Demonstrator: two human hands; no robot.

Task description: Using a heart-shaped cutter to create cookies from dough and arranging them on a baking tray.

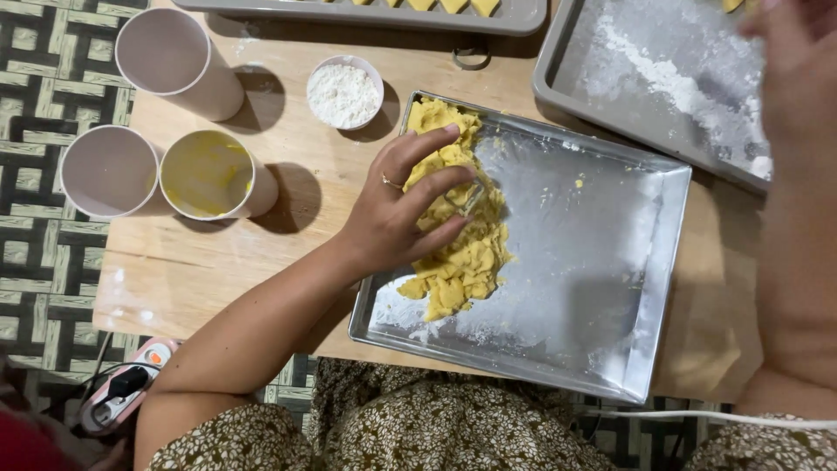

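Note:
My left hand (397,205) rests on a heap of crumbly yellow dough (462,262) at the left side of a shiny metal tray (649,349). Its fingers curl around a small metal cutter (472,197) that is pressed into the dough. The rest of the tray carries a dusting of flour. My right hand (789,35) is blurred at the top right, over a grey floured tray (558,78), and its forearm runs down the right edge. I cannot make out whether that hand holds anything.
On the wooden table (200,270) stand two pale cups (109,170) (174,57), a cup smeared with yellow (214,174) and a small bowl of flour (344,92). A grey tray with cut yellow pieces (366,13) lies at the back, with a metal ring (471,59) near it. A pink device (126,392) lies on the floor.

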